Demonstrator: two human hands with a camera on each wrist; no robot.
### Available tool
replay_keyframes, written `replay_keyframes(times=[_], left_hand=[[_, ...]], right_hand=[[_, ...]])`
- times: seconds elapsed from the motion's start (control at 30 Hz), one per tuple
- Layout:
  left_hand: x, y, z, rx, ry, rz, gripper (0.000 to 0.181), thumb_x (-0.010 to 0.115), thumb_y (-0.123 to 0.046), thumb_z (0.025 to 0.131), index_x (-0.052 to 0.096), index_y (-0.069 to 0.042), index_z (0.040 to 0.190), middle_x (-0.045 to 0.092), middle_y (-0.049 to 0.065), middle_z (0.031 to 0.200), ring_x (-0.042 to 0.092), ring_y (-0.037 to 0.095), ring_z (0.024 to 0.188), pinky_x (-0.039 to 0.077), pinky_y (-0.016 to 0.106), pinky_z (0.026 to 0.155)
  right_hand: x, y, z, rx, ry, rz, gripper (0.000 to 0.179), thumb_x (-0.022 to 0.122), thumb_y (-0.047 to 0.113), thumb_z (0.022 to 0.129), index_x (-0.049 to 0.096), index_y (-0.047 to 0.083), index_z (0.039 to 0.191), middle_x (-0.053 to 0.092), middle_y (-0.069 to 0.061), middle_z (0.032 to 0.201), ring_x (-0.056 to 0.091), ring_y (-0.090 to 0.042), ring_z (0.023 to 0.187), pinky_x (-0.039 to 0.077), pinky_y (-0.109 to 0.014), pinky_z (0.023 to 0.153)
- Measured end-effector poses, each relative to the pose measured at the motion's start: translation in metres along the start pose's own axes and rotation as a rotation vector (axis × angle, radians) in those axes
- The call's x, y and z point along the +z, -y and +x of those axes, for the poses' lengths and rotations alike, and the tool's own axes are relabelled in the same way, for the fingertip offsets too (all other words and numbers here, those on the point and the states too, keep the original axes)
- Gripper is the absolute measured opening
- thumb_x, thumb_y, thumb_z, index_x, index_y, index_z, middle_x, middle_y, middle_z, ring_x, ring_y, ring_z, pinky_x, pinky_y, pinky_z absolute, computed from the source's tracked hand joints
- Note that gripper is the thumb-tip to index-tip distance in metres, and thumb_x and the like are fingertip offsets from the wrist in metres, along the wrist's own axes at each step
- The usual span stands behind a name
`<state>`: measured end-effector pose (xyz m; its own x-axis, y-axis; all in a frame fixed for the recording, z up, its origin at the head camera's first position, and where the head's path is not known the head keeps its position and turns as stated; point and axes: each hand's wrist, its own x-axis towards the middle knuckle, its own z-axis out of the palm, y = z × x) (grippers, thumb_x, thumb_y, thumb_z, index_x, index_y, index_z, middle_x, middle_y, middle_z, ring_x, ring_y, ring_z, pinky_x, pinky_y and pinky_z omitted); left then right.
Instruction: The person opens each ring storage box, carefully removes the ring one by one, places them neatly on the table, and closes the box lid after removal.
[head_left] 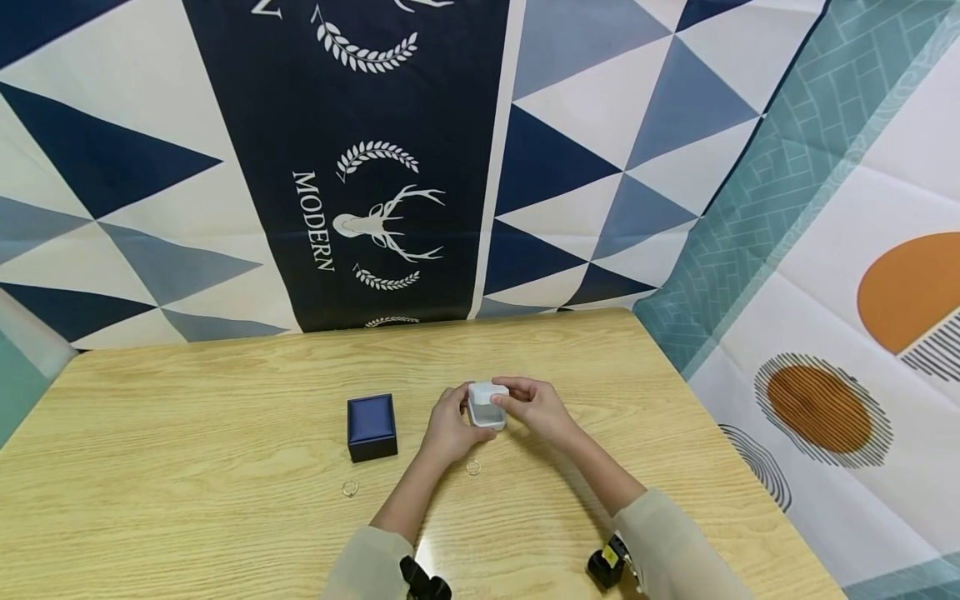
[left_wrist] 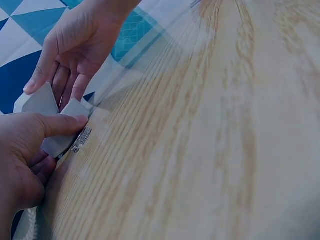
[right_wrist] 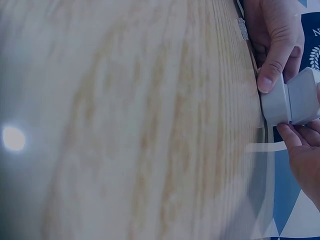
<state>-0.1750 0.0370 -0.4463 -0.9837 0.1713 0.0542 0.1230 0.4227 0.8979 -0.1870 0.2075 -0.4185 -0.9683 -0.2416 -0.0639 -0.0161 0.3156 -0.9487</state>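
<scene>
A small white ring box [head_left: 486, 417] stands on the table with its hinged lid [right_wrist: 303, 95] raised. My left hand [head_left: 450, 429] grips the lower part from the left, its thumb along the front wall. From the right, my right hand [head_left: 542, 408] pinches the lid between thumb and fingers. A ring [head_left: 473, 467] lies on the wood just in front of the box, close to the left wrist; in the left wrist view this ring [left_wrist: 81, 140] shows a textured, sparkling band. Whether anything sits inside the box cannot be made out.
Left of the hands stands a dark blue ring box [head_left: 372, 427], closed. A second ring [head_left: 350, 488] lies in front of it. The light wooden table [head_left: 187, 417] ends at a patterned cloth [head_left: 390, 167] behind and a hanging cloth [head_left: 810, 350] on the right.
</scene>
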Motion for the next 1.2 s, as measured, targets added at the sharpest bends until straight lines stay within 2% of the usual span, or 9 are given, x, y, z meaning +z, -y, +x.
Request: replay_keyframes(times=[0.23, 0.73, 0.97, 1.2], left_hand=[[0.0004, 0.0002, 0.0010, 0.000, -0.003, 0.009, 0.080, 0.085, -0.014, 0.066, 0.047, -0.001, 0.135, 0.055, 0.010, 0.112, 0.052, 0.024, 0.104, 0.047, 0.039, 0.093], [0.0005, 0.0004, 0.0000, 0.006, -0.009, 0.005, 0.079, 0.085, -0.014, 0.065, 0.049, -0.002, 0.133, 0.055, 0.009, 0.111, 0.053, 0.024, 0.103, 0.047, 0.039, 0.093], [0.0000, -0.0003, -0.0016, 0.045, -0.023, 0.005, 0.073, 0.086, -0.012, 0.064, 0.053, -0.001, 0.128, 0.056, 0.011, 0.108, 0.054, 0.024, 0.100, 0.047, 0.039, 0.088], [0.0002, -0.0005, -0.0011, 0.028, -0.017, -0.002, 0.073, 0.085, -0.012, 0.064, 0.052, -0.001, 0.129, 0.056, 0.010, 0.108, 0.052, 0.023, 0.099, 0.047, 0.038, 0.088]], right_hand=[[-0.0009, 0.0005, -0.0020, -0.014, 0.007, -0.040, 0.049, 0.068, 0.027, 0.086, 0.057, 0.001, 0.126, 0.063, -0.017, 0.121, 0.063, -0.020, 0.107, 0.053, -0.025, 0.085], [-0.0020, -0.0041, 0.0004, 0.009, 0.018, -0.025, 0.049, 0.069, 0.025, 0.085, 0.057, 0.003, 0.127, 0.061, -0.014, 0.124, 0.061, -0.022, 0.111, 0.051, -0.029, 0.090], [-0.0024, -0.0026, -0.0017, 0.001, 0.028, -0.013, 0.047, 0.069, 0.023, 0.084, 0.058, 0.003, 0.126, 0.063, -0.016, 0.122, 0.062, -0.021, 0.108, 0.053, -0.024, 0.084], [-0.0028, -0.0012, -0.0023, 0.012, 0.040, -0.014, 0.047, 0.069, 0.023, 0.085, 0.058, 0.004, 0.126, 0.063, -0.015, 0.121, 0.062, -0.017, 0.106, 0.052, -0.022, 0.081]])
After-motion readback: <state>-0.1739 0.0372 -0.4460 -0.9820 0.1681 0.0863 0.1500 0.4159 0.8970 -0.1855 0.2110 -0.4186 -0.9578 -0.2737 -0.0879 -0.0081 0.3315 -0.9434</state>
